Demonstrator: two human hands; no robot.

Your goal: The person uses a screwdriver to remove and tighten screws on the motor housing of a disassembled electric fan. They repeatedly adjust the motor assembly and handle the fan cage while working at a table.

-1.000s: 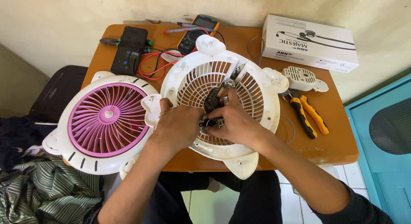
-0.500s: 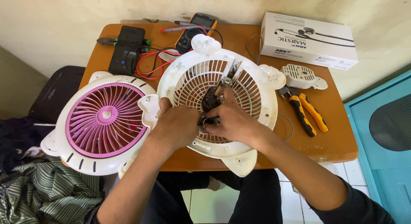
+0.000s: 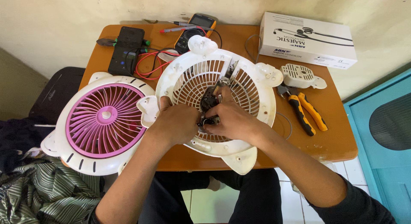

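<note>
A white round fan grille housing (image 3: 257, 93) lies on the small orange-brown table (image 3: 338, 138). Both my hands rest on its middle. My left hand (image 3: 173, 123) and my right hand (image 3: 233, 119) pinch a small dark motor part (image 3: 208, 100) at the centre of the grille, fingers closed around it. To the left, a second white fan half with purple blades (image 3: 102, 121) overhangs the table's edge.
Pliers with yellow-and-black handles (image 3: 304, 112) and a small white round cover (image 3: 299, 75) lie at the right. A white cardboard box (image 3: 306, 40) sits at the back right. A multimeter (image 3: 195, 29), red wires (image 3: 150, 63) and a black device (image 3: 126, 48) lie behind. Striped cloth (image 3: 38, 194) at the lower left.
My hands stay on the motor part with only slight finger shifts. The view has shifted a little.
</note>
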